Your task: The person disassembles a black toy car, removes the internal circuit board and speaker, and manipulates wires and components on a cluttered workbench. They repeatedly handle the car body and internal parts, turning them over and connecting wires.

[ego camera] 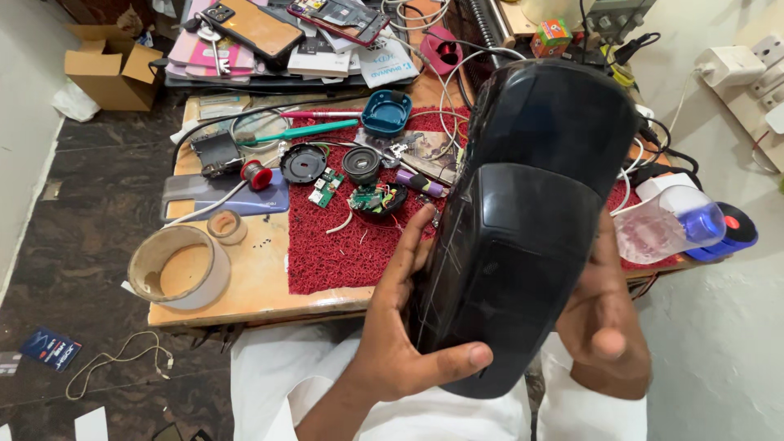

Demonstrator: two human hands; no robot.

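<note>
Gripping a large glossy black casing point(523, 220), both hands hold it up close to the camera, above the lap and the near edge of the counter point(245, 294). The left hand point(400, 335) wraps the casing's lower edge at about 7 o'clock, thumb pressed across the bottom and fingers up its left side. The right hand point(600, 327) cups the right side at about 4 o'clock, fingers hidden behind the shell, thumb free.

The shell looks smooth and bulky, so a slackened grip could let it slide down onto the lap or knock the counter's edge. Tipped forward, it could sweep into the small parts just beyond it.

Those parts lie on a red mat point(335, 245) at 10 o'clock of the casing: a small green circuit board point(325, 188), a round black speaker point(361, 163) and a wired board in a black cup point(376, 200), all light enough to scatter. At 3 o'clock a clear plastic bottle point(665, 222) lies on its side, near enough for the right elbow to roll it off. Farther left sits a roll of tape point(180, 265); at 11 o'clock, far back, lie two phones point(253, 28).
</note>
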